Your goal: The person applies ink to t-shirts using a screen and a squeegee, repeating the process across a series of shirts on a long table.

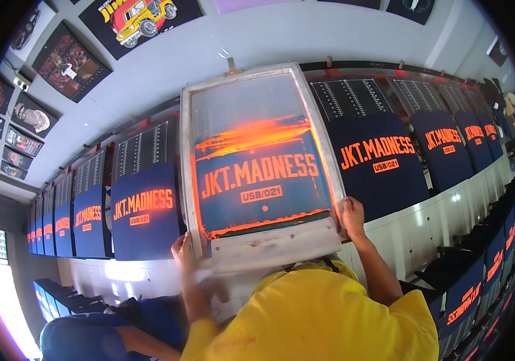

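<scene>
A screen printing frame lies tilted over one of the printing boards, in front of me. Its mesh is smeared with bright orange ink, and orange lettering shows in the lower half. My right hand grips the frame's right side near its lower corner, fingers bent round the edge. At the lower left corner, my left hand is closed on the frame's edge, its wrist a little blurred. A wide pale strip forms the near end of the frame. What lies beneath the mesh is partly hidden.
Dark blue fabric panels with orange lettering lie on boards at the left and right. Another row of printed panels stands at lower right. A person in blue is close at my left. A rail runs behind the boards.
</scene>
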Tool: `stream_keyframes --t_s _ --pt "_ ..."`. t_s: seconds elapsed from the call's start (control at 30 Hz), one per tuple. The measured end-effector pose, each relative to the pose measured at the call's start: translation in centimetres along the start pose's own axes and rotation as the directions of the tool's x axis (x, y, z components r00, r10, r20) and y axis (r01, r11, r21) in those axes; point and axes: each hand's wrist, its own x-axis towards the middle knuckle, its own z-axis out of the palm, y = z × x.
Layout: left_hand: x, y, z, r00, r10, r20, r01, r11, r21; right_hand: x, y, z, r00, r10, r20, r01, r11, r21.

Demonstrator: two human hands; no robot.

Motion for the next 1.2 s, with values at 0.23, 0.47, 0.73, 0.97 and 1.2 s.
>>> stream_keyframes --t_s 0.23,0.47,0.73,0.97,1.2 --pt "-6.1 1.7 11.6 0.993 0.117 -0.007 -0.117 0.983 -0.139 4.3 6.8 -10.6 0.995 -0.017 -0.096 0.027 0.994 0.105" --pt "-13.9 0.5 26.6 0.969 0.230 0.086 -0.229 0.973 -0.020 9.5 15.8 -25.4 0.990 0.084 -0.114 -0.081 0.996 0.030" --pt "-21.2 2.4 39.5 0.959 0.271 0.087 -0.278 0.956 0.095 14.9 23.8 -35.1 0.982 0.132 -0.132 -0.106 0.975 0.193" --pt "-23.6 2.1 42.0 0.961 0.272 0.049 -0.276 0.941 0.197 16.9 24.5 -36.7 0.993 0.074 -0.089 -0.054 0.977 0.206" --pt "-24.3 0.7 41.9 0.962 0.267 -0.047 -0.249 0.939 0.237 18.5 26.9 -35.5 0.997 0.008 -0.077 0.004 0.988 0.155"
